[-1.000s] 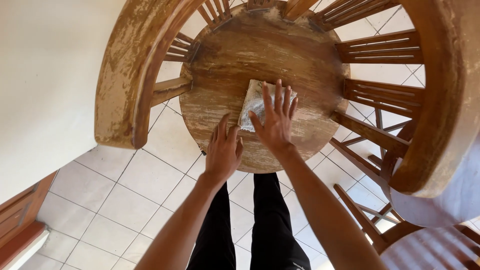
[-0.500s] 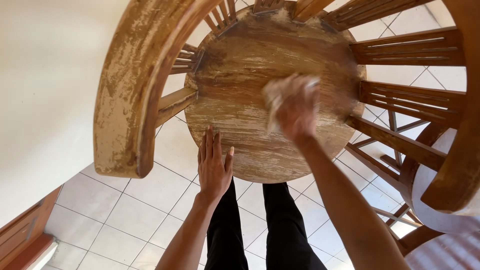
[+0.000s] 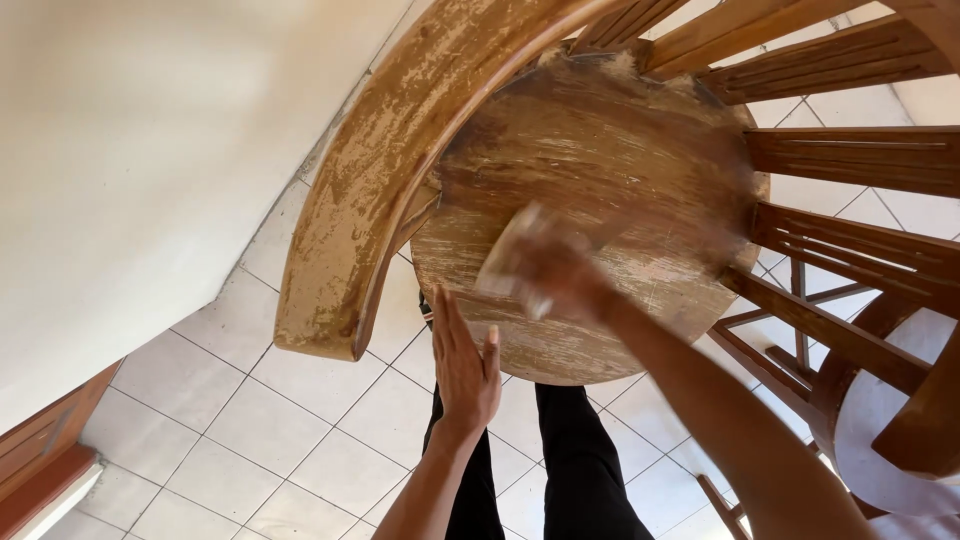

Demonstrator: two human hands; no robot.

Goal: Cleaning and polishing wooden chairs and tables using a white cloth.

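A worn wooden chair with a round seat [image 3: 600, 170] and a curved, paint-flaked armrest [image 3: 370, 210] stands right below me. My right hand [image 3: 555, 265] is blurred with motion on the seat's front part and presses a pale folded sheet of sandpaper [image 3: 505, 262] against the wood. My left hand [image 3: 463, 365] lies flat, fingers together, against the front edge of the seat and holds nothing. My legs in dark trousers [image 3: 580, 460] show under the seat.
A cream wall [image 3: 130, 150] rises at the left, with a brown wooden skirting [image 3: 40, 450] at its foot. White floor tiles [image 3: 260, 440] spread below. Wooden spindles [image 3: 850, 160] fan out at the right, and a second chair's curved part [image 3: 900, 430] sits at the lower right.
My right hand with the sandpaper has swept across the seat, right and then back left toward the front. The view has shifted so the chair sits further right.
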